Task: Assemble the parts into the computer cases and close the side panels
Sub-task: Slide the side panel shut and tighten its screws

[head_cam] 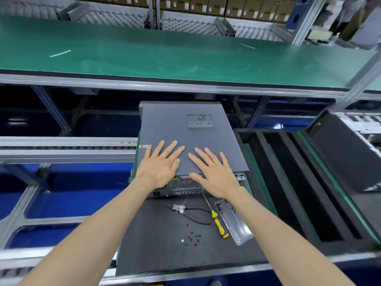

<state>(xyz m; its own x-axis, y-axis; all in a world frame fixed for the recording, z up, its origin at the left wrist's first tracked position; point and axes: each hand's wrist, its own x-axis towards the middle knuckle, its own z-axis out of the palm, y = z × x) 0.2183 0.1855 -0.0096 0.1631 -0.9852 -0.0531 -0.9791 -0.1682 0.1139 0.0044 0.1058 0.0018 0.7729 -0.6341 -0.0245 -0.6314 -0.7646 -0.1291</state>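
Observation:
A grey computer case [177, 187] lies flat on the black work mat [165, 248], its rear ports facing me. The grey side panel [175, 124] with a perforated vent covers its top, and its near edge leaves a strip of the chassis showing. My left hand [160, 164] and my right hand [212, 172] both press flat on the panel's near part, fingers straight and spread. Neither hand holds anything.
On the mat near me lie black pliers [191, 213], a yellow-handled screwdriver [218, 222], a clear plastic screw box [233, 221] and several loose black screws [192, 238]. Black foam slots [288, 182] sit to the right, another computer case [350, 149] beyond them. A green conveyor belt [165, 56] runs behind.

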